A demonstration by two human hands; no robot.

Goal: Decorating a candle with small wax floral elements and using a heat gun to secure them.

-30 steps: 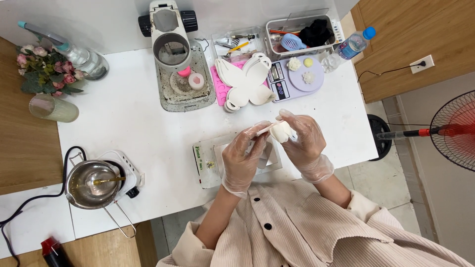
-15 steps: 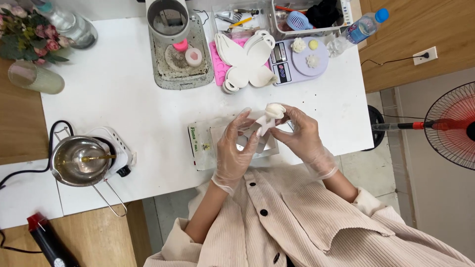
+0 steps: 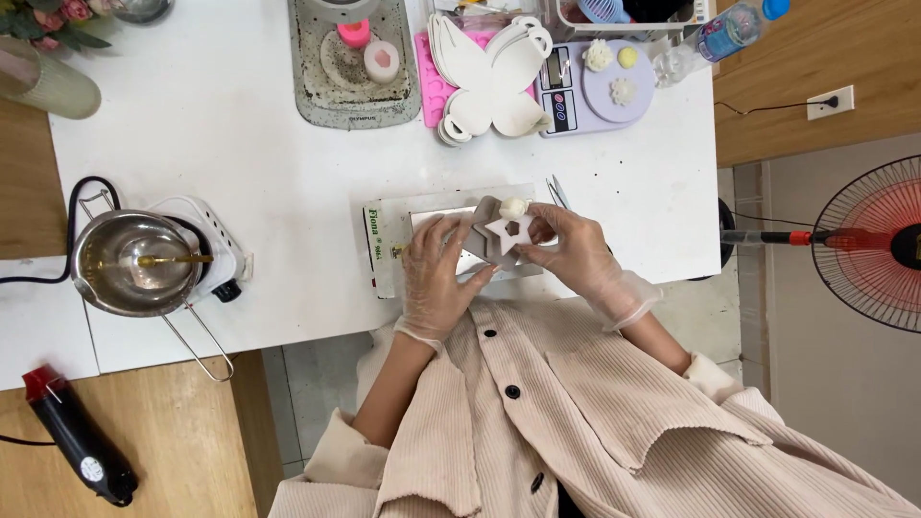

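Note:
Both of my hands wear thin clear gloves and meet over a flat metal plate (image 3: 436,213) near the front edge of the white table (image 3: 240,153). Between them is a small grey mould (image 3: 484,213) with a white star shape (image 3: 506,235) in it. My left hand (image 3: 436,278) grips its left side. My right hand (image 3: 576,254) grips its right side. A small cream flower-shaped lump (image 3: 514,206) sits at the mould's far edge, by my right fingertips. The plate lies on a pale box (image 3: 382,245).
At the left, a steel pot (image 3: 129,261) sits on a white hotplate (image 3: 219,251), with a black heat gun (image 3: 77,441) below. At the back are a grey tray (image 3: 317,96), white butterfly moulds (image 3: 489,77), a purple scale (image 3: 600,82) and a bottle (image 3: 729,29). A fan (image 3: 878,240) stands right of the table.
My hands have come down from in front of me to the metal plate. The white lump held up earlier is lower, and the star-shaped mould shows between my fingers.

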